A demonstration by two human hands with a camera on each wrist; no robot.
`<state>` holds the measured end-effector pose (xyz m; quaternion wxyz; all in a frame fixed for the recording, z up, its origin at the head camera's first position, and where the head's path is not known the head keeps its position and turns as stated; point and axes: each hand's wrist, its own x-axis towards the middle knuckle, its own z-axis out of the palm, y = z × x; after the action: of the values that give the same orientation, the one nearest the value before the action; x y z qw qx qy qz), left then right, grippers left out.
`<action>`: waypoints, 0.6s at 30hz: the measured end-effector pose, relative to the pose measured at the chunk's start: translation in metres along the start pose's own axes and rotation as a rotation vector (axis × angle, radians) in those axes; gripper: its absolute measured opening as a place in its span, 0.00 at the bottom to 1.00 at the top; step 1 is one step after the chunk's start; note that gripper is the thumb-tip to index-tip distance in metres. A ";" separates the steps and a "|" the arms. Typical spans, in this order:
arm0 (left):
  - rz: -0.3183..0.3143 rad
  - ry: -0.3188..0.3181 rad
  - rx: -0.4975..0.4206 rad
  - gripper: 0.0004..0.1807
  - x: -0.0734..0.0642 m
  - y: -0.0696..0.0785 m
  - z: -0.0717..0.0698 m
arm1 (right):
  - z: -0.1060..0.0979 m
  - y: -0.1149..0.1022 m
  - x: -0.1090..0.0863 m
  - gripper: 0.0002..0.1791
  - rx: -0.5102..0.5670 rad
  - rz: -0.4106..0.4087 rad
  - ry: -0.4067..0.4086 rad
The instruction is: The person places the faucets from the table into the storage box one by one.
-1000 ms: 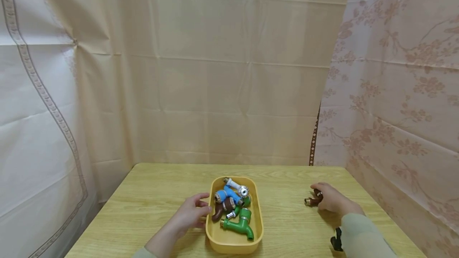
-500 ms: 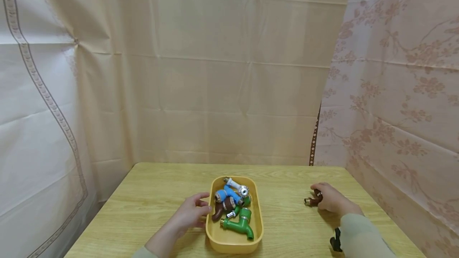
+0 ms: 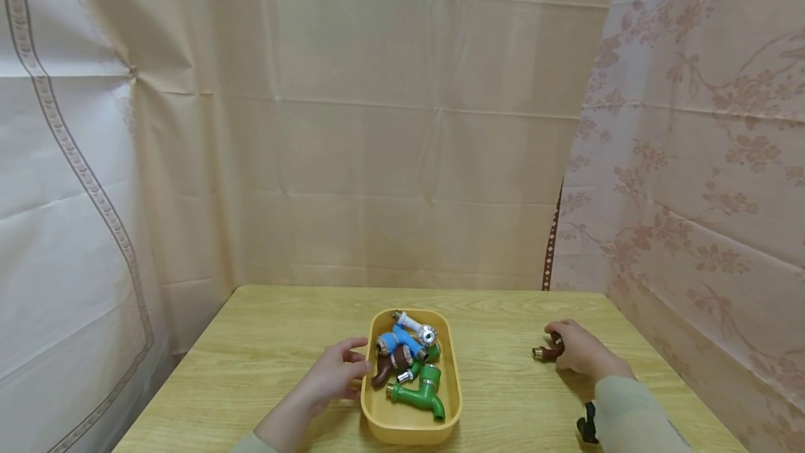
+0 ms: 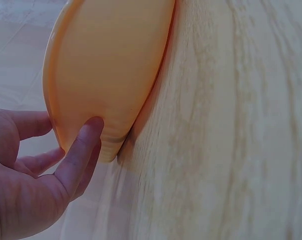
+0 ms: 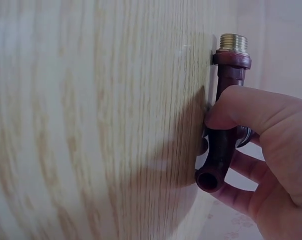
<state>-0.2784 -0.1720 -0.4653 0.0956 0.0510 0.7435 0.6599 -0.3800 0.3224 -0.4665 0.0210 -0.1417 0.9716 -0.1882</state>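
Observation:
A brown faucet [image 5: 226,112] with a threaded brass end lies in the grip of my right hand [image 3: 585,349], low at the right of the table. In the right wrist view, the thumb [image 5: 231,107] presses across its body while fingers curl behind it. My left hand [image 3: 333,372] rests beside the yellow basket [image 3: 458,397]. Its loosely extended fingers touch the basket's outer wall and rim in the left wrist view. Inside lie a green faucet [image 3: 415,398], a blue faucet [image 3: 402,340], a white faucet [image 3: 411,324] and another brown faucet [image 3: 382,372]; more green parts are partly covered.
The wooden table [image 3: 283,327] reaches back to a beige curtain [image 3: 402,159]. A flowered curtain [image 3: 723,180] hangs along the right side and a white one [image 3: 69,215] along the left. A black strap piece [image 3: 588,423] sits at the right sleeve.
The right hand and the brown faucet have shifted very slightly to the left. The left hand and basket look the same.

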 end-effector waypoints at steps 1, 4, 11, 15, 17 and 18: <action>0.002 0.000 -0.001 0.33 0.000 0.000 0.000 | 0.000 0.000 0.000 0.39 0.000 0.001 0.002; 0.005 0.000 -0.003 0.33 0.000 0.000 0.001 | 0.001 0.000 0.000 0.37 -0.002 0.003 0.006; 0.004 -0.005 -0.016 0.33 0.000 0.000 0.001 | 0.001 -0.002 0.001 0.36 -0.032 0.000 0.021; 0.004 -0.004 -0.017 0.33 0.001 -0.001 0.000 | 0.001 -0.004 0.000 0.37 -0.007 0.015 0.022; 0.003 -0.002 -0.016 0.33 0.001 -0.001 0.000 | 0.001 -0.005 -0.001 0.38 0.005 0.019 0.029; 0.004 -0.002 -0.017 0.33 0.001 -0.001 0.000 | 0.001 -0.005 -0.001 0.38 0.010 0.017 0.035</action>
<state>-0.2788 -0.1719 -0.4664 0.0956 0.0522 0.7377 0.6663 -0.3781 0.3176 -0.4654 0.0061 -0.1299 0.9721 -0.1951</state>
